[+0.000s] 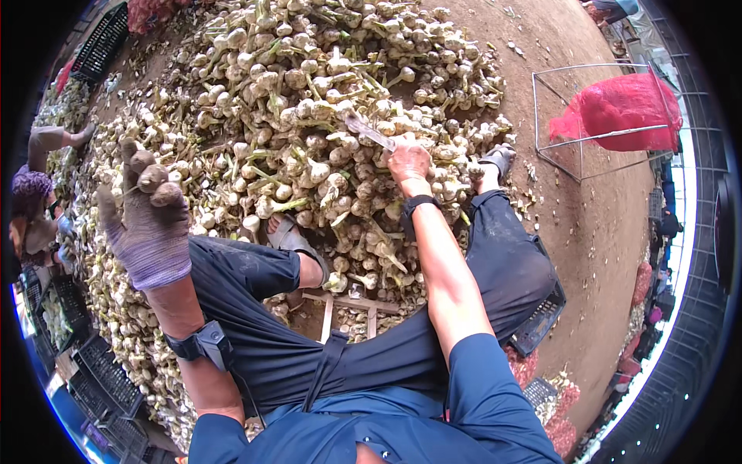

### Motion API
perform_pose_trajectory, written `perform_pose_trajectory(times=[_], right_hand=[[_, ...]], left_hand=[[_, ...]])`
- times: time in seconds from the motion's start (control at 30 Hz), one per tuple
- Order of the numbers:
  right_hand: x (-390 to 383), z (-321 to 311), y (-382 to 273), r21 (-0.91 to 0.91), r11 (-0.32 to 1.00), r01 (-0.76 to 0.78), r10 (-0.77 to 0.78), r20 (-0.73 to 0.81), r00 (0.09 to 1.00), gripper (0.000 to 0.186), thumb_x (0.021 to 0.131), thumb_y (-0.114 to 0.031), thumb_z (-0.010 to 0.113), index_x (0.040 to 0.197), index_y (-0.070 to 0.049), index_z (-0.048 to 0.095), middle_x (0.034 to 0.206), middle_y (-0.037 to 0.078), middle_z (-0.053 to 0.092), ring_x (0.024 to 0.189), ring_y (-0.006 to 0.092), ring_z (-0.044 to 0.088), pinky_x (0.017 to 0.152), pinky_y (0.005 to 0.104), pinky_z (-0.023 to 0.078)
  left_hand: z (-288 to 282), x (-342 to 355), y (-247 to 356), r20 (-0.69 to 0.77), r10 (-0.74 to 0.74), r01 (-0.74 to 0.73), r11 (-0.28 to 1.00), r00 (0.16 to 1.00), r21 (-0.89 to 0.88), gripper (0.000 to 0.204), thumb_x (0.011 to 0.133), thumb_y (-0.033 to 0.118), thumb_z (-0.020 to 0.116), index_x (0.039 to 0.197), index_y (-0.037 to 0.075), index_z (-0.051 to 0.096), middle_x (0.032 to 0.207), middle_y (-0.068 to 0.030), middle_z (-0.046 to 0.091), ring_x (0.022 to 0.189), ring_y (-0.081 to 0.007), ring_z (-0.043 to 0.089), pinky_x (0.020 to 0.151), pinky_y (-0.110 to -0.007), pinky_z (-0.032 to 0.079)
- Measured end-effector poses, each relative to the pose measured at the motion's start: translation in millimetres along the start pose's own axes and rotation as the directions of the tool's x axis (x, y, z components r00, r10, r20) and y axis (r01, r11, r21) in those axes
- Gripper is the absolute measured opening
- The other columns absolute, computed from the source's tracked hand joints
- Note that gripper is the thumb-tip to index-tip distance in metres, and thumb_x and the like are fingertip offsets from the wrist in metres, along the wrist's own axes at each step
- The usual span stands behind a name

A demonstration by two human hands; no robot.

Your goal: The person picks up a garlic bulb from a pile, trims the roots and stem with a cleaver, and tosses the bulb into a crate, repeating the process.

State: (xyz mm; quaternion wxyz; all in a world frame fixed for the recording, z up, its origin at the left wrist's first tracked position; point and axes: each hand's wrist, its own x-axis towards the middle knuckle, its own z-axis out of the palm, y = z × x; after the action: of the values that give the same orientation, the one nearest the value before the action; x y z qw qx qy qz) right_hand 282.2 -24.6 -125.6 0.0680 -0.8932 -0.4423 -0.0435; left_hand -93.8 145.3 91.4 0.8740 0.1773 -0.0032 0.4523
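My left hand wears a dirt-stained purple-grey knitted glove and is raised over the left side of a big heap of garlic bulbs. Its thumb and index finger stand apart; the other fingers bend, and nothing shows in its grip. Bare, my right hand is closed around a knife whose flat, dirty blade points to the upper left over the heap. Most of the handle is hidden in my fist. Many bulbs still have stems, and some lie close around the blade.
At right, a metal frame holds a red mesh bag above the brown floor. Black crates stand at left, where another person sits. My sandalled feet rest among the garlic, near a wooden frame.
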Motion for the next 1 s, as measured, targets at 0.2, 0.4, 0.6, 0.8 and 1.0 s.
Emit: perform_pose_trajectory(times=[0.2,0.4,0.6,0.8,1.0], right_hand=[[-23.9,-46.5,-24.0,0.880,0.281,-0.383,0.320,0.290,0.902,0.023,0.086,-0.029,0.077,0.080,-0.008,0.071,0.060,0.000,0.062,0.053,0.0138,0.058,0.054,0.0330,0.048],[-69.1,-167.6,-104.3,0.870,-0.336,-0.361,0.075,0.406,0.911,0.019,0.090,-0.024,0.074,0.087,-0.008,0.065,0.063,-0.006,0.055,0.052,0.0049,0.052,0.053,0.0218,0.047],[-108.4,-228.7,-141.2,0.826,-0.478,-0.299,0.072,0.376,0.924,0.016,0.090,-0.023,0.075,0.090,-0.010,0.066,0.067,-0.005,0.059,0.056,0.0015,0.053,0.046,0.0166,0.038],[-123.6,-215.3,-105.5,0.906,0.411,0.099,0.158,-0.178,0.971,0.022,0.089,-0.018,0.072,0.080,0.000,0.064,0.063,0.007,0.058,0.055,0.0139,0.058,0.050,0.0318,0.044],[-140.3,-220.0,-80.9,0.571,0.741,0.352,-0.088,-0.437,0.895,0.025,0.072,-0.017,0.077,0.083,-0.003,0.060,0.080,0.015,0.058,0.068,0.0371,0.062,0.057,0.0427,0.047]], left_hand=[[16.9,0.9,-45.0,-0.110,-0.097,0.145,0.778,0.989,0.612,0.039,0.098,0.028,0.059,0.127,0.003,0.059,0.100,-0.0076,0.065,0.084,-0.0149,0.063,0.070,-0.029,0.056],[25.3,-18.9,-102.3,-0.061,-0.165,0.073,0.064,0.984,0.995,0.055,0.085,0.024,0.075,0.133,0.003,0.056,0.112,-0.0104,0.066,0.102,-0.0192,0.064,0.090,-0.032,0.052],[23.8,-30.9,-128.9,0.065,-0.250,0.001,0.254,0.966,0.967,0.058,0.082,0.025,0.080,0.130,0.004,0.057,0.121,-0.0109,0.063,0.110,-0.0223,0.062,0.093,-0.035,0.052],[29.0,-36.7,-136.5,0.022,-0.320,0.176,0.575,0.947,0.799,0.054,0.086,0.021,0.078,0.131,0.003,0.054,0.119,-0.0044,0.064,0.104,-0.0126,0.062,0.092,-0.028,0.052],[43.5,-47.1,-146.3,0.050,-0.435,0.104,0.323,0.899,0.940,0.057,0.091,0.023,0.072,0.138,0.002,0.047,0.124,-0.0059,0.062,0.113,-0.0149,0.059,0.101,-0.034,0.047]])
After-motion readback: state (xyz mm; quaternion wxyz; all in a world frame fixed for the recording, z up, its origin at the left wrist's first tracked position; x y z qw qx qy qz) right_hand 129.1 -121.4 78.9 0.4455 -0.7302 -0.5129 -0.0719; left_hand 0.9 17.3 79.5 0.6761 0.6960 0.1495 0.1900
